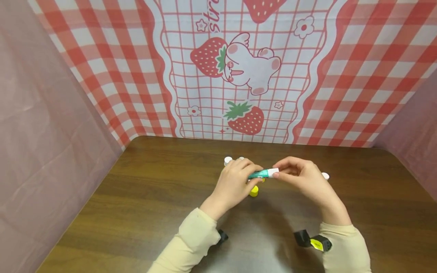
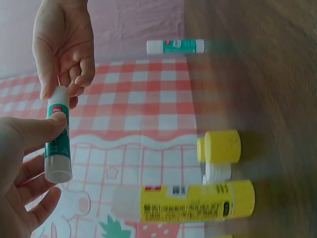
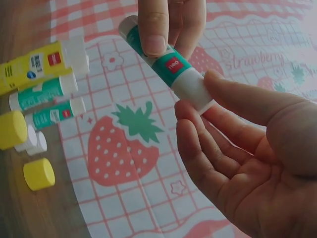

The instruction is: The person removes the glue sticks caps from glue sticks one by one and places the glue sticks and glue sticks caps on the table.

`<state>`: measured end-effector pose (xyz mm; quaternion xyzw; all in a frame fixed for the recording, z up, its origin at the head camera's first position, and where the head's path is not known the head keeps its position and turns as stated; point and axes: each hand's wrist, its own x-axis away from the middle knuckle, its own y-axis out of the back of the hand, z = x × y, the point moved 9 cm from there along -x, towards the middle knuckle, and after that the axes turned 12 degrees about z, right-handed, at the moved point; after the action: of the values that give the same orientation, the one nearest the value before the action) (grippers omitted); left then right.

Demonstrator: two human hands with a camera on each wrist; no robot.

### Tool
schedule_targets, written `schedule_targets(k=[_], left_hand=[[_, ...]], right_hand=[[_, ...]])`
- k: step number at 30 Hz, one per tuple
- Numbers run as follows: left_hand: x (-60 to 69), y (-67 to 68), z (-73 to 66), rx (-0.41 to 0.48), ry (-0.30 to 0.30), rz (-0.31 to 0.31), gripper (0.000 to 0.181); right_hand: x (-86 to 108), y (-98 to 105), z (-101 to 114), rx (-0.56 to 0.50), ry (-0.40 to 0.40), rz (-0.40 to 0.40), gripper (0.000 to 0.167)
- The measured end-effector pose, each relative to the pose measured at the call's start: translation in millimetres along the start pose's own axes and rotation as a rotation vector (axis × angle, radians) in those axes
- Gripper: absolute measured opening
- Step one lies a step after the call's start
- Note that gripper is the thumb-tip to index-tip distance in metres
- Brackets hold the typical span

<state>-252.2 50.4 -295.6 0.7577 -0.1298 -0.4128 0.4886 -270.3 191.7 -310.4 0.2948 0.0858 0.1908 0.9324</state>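
Note:
A green glue stick [image 1: 258, 174] with a white cap [image 1: 273, 172] is held up between both hands, above the table. My left hand [image 1: 235, 184] grips its green body, thumb on one side and fingers on the other. At the other end my right hand [image 1: 304, 178] pinches the white cap between thumb and fingertips. The right wrist view shows the cap [image 3: 193, 89] sitting against the green label, which has a small red mark. In the left wrist view the stick's clear end [image 2: 58, 168] points down, past the left thumb.
A yellow glue stick [image 2: 183, 203] stands upright on the wooden table [image 1: 136, 212]. Two green glue sticks [image 3: 44, 94] [image 3: 57, 114] stand beside it. Yellow caps [image 1: 253, 191] and white caps [image 3: 35, 144] lie close by. Another green glue stick [image 2: 178, 46] stands apart, to the right.

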Motion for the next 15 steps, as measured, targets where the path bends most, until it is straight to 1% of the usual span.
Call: schedule_targets(k=[5,9,12,15], left_hand=[[7.3,3.4,9.1,-0.015,0.018,-0.014,0.025],[13.2,2.0,14.4,0.008,0.035,-0.047,0.024],[15.4,0.8,16.3,0.022,0.036,-0.066,0.024],[15.5,1.1,17.8,0.028,0.043,-0.066,0.025]], right_hand=[[-6.2,-6,7,0.029,0.040,-0.029,0.024],[-8.3,-11,10,0.021,0.063,-0.034,0.025],[-8.4,-12,11,0.028,0.067,-0.044,0.025],[-8.3,-10,13,0.056,0.083,-0.064,0.024]])
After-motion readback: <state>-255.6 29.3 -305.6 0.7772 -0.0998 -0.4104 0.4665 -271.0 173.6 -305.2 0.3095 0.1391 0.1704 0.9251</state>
